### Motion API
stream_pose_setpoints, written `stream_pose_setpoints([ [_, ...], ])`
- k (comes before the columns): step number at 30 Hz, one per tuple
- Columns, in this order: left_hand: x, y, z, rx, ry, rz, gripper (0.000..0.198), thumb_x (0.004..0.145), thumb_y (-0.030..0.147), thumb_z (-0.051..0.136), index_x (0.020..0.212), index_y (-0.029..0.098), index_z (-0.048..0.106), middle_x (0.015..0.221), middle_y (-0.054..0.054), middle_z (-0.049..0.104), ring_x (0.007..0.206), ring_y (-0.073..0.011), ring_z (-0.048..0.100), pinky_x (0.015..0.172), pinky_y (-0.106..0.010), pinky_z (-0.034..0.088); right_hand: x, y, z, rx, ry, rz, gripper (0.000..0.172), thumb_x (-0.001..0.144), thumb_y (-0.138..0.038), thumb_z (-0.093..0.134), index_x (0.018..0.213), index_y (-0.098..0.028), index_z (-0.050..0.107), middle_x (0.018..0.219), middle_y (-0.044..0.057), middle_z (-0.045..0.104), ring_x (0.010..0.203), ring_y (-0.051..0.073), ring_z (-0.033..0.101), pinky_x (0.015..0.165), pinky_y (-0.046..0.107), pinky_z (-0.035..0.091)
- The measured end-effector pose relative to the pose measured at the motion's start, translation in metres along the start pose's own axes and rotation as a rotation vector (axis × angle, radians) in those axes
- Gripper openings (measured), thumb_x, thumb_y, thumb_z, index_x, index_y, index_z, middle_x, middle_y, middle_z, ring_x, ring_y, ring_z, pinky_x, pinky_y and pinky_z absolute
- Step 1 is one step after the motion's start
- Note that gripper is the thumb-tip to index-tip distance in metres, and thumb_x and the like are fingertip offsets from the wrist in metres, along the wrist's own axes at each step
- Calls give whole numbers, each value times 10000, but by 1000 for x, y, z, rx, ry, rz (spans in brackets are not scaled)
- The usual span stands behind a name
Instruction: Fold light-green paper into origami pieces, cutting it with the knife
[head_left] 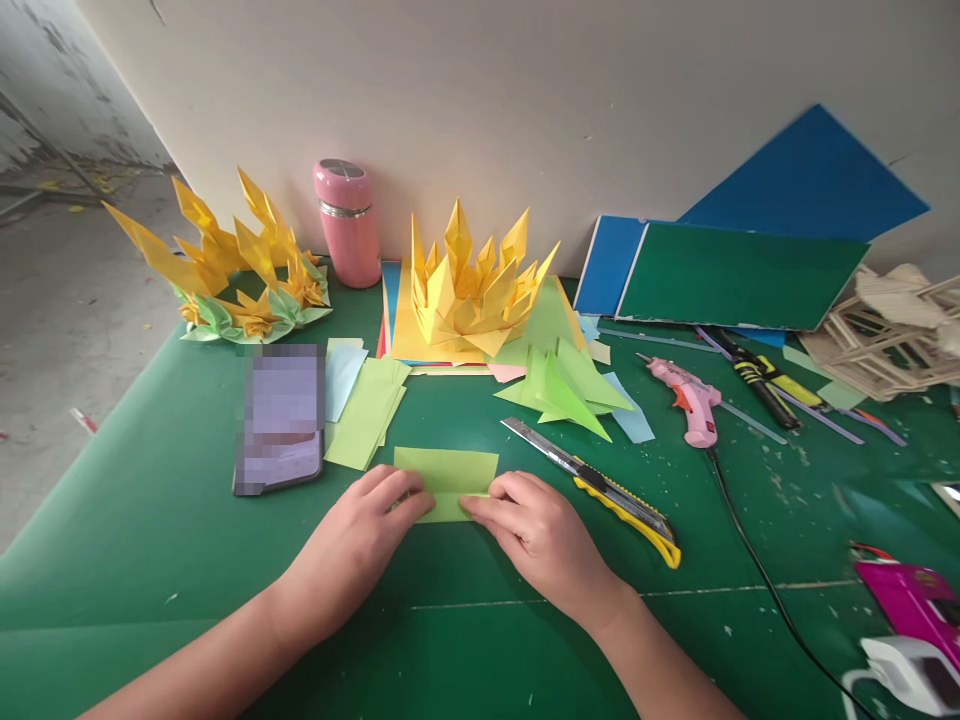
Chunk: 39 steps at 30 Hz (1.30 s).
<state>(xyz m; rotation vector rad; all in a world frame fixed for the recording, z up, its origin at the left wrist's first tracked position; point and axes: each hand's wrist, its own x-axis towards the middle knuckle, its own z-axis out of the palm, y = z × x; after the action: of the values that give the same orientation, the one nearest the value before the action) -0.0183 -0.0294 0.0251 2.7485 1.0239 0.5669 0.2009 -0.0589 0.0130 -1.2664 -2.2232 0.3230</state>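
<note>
A light green rectangle of paper (447, 470) lies on the green table in front of me, with a crease across its lower part. My left hand (360, 540) holds its left end, thumb and fingers closed at the edge. At the right end my right hand (544, 535) grips the paper the same way. Just right of that hand lies a yellow box cutter (600, 490) with its blade out. Beyond the paper are a stack of green paper strips (367, 410) and several folded green paper pieces (559, 385).
Behind stand a yellow paper crown (480, 300) on colored sheets, a second crown (255, 270) with green leaves, and a pink flask (349, 225). A phone (281, 420) lies left. Rightward are a pink glue gun (690, 400), its black cord (750, 560), and a wooden stick model (892, 340).
</note>
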Motion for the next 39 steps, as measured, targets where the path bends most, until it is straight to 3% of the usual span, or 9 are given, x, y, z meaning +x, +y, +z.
stream_pose_setpoints([
  [5,-8,5,5,49,-87,11,371,854,-18,349,1013,152,638,950,-78,641,787,-181,598,723,-285,552,0,-1,-1,-14,-12,0,259,955,-187,472,982,-172,729,696,44,571,661,160,528,567,264,439],
  [10,-19,29,10,281,-222,50,548,719,3,435,1224,145,592,1163,-123,620,1038,-287,569,865,-398,539,0,-1,-1,-24,-6,2,245,953,-195,482,990,-187,724,703,44,578,671,162,540,581,265,452],
  [15,-22,45,10,406,-149,34,567,693,-19,398,1211,69,613,1182,-129,623,1079,-282,554,890,-355,526,-1,0,0,-31,4,-11,244,951,-186,481,982,-189,723,704,44,583,666,161,546,588,266,463],
  [23,-26,43,14,397,-66,37,564,750,-44,307,1212,80,605,1187,-127,627,1113,-244,564,991,-340,455,0,0,1,-27,9,-4,246,948,-182,482,990,-197,724,705,43,588,664,160,548,588,265,470],
  [32,-26,44,15,396,-121,38,567,741,-9,326,1232,74,599,1233,-134,610,1153,-262,539,995,-350,463,0,0,-1,-31,-2,-3,250,952,-185,476,984,-194,723,700,41,583,659,159,542,578,263,463],
  [39,-20,45,14,340,-231,1,621,735,44,358,1328,112,529,1230,-128,609,1151,-289,533,944,-382,515,0,-1,-1,-33,-12,-6,245,948,-184,483,987,-173,725,710,48,589,664,163,538,575,268,462],
])
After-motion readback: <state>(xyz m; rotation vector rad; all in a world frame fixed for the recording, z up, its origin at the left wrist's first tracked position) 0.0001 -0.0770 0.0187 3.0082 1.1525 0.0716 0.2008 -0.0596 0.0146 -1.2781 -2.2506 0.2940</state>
